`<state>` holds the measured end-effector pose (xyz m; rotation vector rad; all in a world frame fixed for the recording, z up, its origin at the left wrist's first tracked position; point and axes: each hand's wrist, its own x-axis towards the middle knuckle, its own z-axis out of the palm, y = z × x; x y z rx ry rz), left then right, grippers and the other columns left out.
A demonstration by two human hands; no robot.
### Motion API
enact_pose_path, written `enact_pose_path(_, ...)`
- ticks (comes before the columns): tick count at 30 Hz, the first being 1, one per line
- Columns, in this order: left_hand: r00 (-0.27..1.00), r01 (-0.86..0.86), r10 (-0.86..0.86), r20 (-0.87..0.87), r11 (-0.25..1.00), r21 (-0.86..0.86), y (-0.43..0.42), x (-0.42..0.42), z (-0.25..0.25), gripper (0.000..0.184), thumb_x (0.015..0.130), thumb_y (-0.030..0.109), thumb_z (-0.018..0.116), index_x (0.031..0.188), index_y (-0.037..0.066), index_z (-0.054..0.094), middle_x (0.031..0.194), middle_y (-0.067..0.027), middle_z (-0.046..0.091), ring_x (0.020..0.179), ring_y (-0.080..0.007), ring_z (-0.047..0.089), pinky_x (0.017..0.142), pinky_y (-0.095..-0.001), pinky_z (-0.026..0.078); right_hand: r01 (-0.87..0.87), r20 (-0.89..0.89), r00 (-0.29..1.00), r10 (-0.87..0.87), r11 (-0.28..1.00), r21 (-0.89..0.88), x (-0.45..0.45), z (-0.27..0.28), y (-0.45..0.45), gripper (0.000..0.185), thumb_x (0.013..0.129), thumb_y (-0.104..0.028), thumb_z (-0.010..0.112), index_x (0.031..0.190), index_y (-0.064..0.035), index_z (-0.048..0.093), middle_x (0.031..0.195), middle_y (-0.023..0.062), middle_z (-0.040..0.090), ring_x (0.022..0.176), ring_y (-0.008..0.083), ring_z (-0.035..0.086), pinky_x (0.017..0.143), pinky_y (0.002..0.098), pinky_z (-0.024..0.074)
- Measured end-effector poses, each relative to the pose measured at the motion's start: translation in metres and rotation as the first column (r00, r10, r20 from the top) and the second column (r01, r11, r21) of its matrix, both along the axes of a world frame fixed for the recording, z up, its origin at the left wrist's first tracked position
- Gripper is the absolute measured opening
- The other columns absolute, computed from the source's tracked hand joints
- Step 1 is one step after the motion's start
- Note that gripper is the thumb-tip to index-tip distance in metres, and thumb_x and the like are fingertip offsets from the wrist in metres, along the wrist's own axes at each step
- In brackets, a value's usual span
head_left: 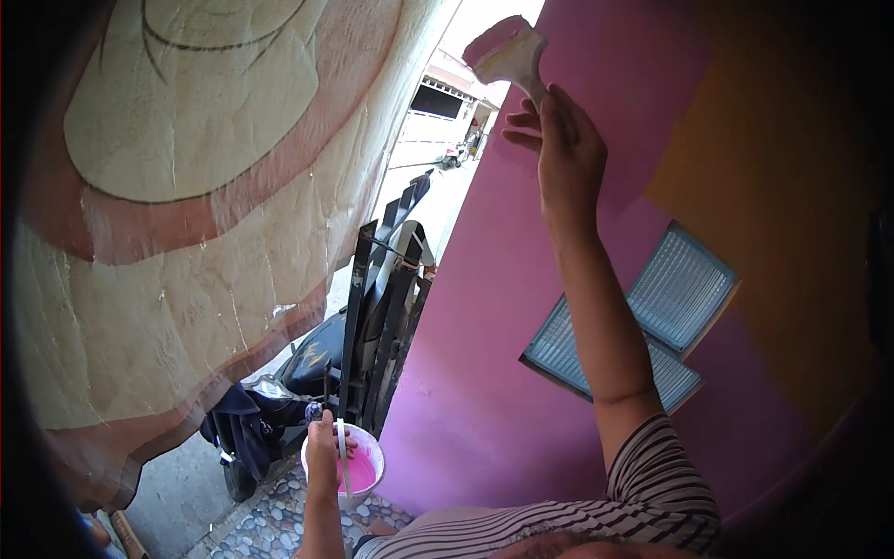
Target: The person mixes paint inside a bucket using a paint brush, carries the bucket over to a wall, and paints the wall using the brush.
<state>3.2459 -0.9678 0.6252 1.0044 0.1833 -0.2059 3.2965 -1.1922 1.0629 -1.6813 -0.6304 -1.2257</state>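
A wide paintbrush (510,58) is raised near the top of the head view, its bristle end stained pink. My right hand (570,149) grips its handle, with some fingers extended, beside the edge of the pink wall (484,373). Low in the view hangs a white bucket (380,464) with bright pink paint (361,471) inside. My left hand (323,452) is closed on the bucket's pale handle (342,445), over the near left of the rim.
Glass-block windows (684,284) are set in the wall, which turns orange (773,196) at right. A large printed cloth (186,307) hangs at left. Behind the bucket are a black gate (358,317) and a parked motorbike (317,359). Pebbled floor (279,517) lies below.
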Motion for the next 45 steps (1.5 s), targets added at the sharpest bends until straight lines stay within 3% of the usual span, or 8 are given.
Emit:
enact_pose_path(6, 1.000, -0.011, 0.011, 0.001, 1.000, 0.003, -0.006, 0.003, -0.031, 0.040, 0.098, 0.040, 0.052, 0.095, 0.002, 0.044, 0.073, -0.0100, 0.056, 0.052, -0.0148, 0.058, 0.042, -0.0244, 0.043, 0.377, 0.194, 0.924, -0.330, 0.872, -0.312, 0.024, 0.094, 0.030, 0.038, 0.097, -0.009, 0.050, 0.128, 0.0120, 0.046, 0.102, 0.0190, 0.065, 0.075, 0.0232, 0.070, 0.072, 0.0322, 0.0597)
enact_pose_path(8, 0.999, -0.037, 0.037, 0.007, 0.999, 0.007, -0.011, 0.005, -0.038, 0.039, 0.098, 0.040, 0.052, 0.094, 0.002, 0.044, 0.073, -0.0096, 0.056, 0.052, -0.0145, 0.058, 0.041, -0.0240, 0.042, 0.843, 0.772, 0.469, -0.428, 0.478, -0.247, 0.032, 0.122, 0.041, 0.018, 0.094, -0.005, 0.047, 0.103, 0.0036, 0.060, 0.088, 0.0224, 0.062, 0.076, 0.0304, 0.063, 0.074, 0.0414, 0.0507)
enact_pose_path(11, 0.999, -0.027, 0.027, -0.023, 1.000, 0.006, -0.013, 0.010, -0.052, 0.038, 0.098, 0.039, 0.052, 0.094, 0.002, 0.044, 0.073, -0.0091, 0.056, 0.051, -0.0143, 0.058, 0.040, -0.0236, 0.041, 0.980, 0.853, 0.196, -0.484, 0.067, -0.186, 0.053, 0.164, 0.034, 0.024, 0.093, -0.008, 0.053, 0.113, 0.0048, 0.056, 0.086, 0.0234, 0.060, 0.073, 0.0293, 0.063, 0.069, 0.0388, 0.0515)
enact_pose_path(15, 0.998, -0.045, 0.043, -0.036, 0.998, -0.044, -0.017, 0.010, -0.061, 0.036, 0.098, 0.037, 0.053, 0.091, 0.003, 0.044, 0.071, -0.0090, 0.055, 0.049, -0.0141, 0.056, 0.040, -0.0241, 0.041, 0.969, 0.785, 0.127, -0.607, -0.093, -0.229, 0.069, 0.201, 0.049, 0.032, 0.092, -0.011, 0.057, 0.119, 0.0064, 0.053, 0.082, 0.0169, 0.060, 0.061, 0.0212, 0.060, 0.054, 0.0312, 0.0492)
enact_pose_path(17, 0.998, -0.054, 0.052, -0.041, 0.997, -0.062, -0.018, 0.008, -0.068, 0.035, 0.098, 0.037, 0.054, 0.091, 0.003, 0.044, 0.070, -0.0089, 0.055, 0.049, -0.0143, 0.056, 0.039, -0.0243, 0.040, 0.837, 0.871, -0.329, -0.364, -0.540, 0.090, 0.092, 0.230, 0.031, 0.037, 0.091, -0.009, 0.058, 0.121, 0.0108, 0.051, 0.074, 0.0098, 0.059, 0.051, 0.0131, 0.054, 0.040, 0.0266, 0.0414)
enact_pose_path(20, 0.996, -0.070, 0.065, -0.061, 0.994, -0.088, -0.016, 0.006, -0.076, 0.034, 0.098, 0.035, 0.053, 0.090, 0.004, 0.044, 0.070, -0.0084, 0.054, 0.048, -0.0145, 0.056, 0.039, -0.0245, 0.040, 0.730, 0.821, -0.398, -0.409, -0.684, 0.014, 0.084, 0.239, 0.044, 0.041, 0.089, -0.006, 0.059, 0.123, 0.0138, 0.049, 0.067, 0.0044, 0.059, 0.045, 0.0075, 0.048, 0.033, 0.0240, 0.0342)
enact_pose_path(35, 0.983, -0.160, 0.151, -0.108, 0.984, -0.077, -0.022, -0.006, -0.110, 0.034, 0.098, 0.036, 0.054, 0.090, 0.004, 0.044, 0.072, -0.0077, 0.053, 0.047, -0.0151, 0.055, 0.037, -0.0250, 0.040, 0.896, 0.830, -0.175, -0.530, -0.435, -0.089, 0.119, 0.335, -0.018, 0.010, 0.086, 0.002, 0.056, 0.089, 0.0046, 0.065, 0.087, 0.0152, 0.066, 0.070, 0.0205, 0.064, 0.056, 0.0338, 0.0534)
enact_pose_path(45, 0.967, -0.237, 0.228, -0.117, 0.969, -0.074, -0.019, -0.005, -0.122, 0.033, 0.098, 0.036, 0.053, 0.090, 0.005, 0.043, 0.071, -0.0073, 0.053, 0.044, -0.0138, 0.053, 0.035, -0.0252, 0.039, 0.825, 0.873, -0.254, -0.416, -0.565, -0.029, 0.109, 0.266, -0.002, 0.007, 0.081, 0.002, 0.060, 0.081, 0.0031, 0.067, 0.074, 0.0154, 0.066, 0.065, 0.0215, 0.063, 0.059, 0.0361, 0.0542)
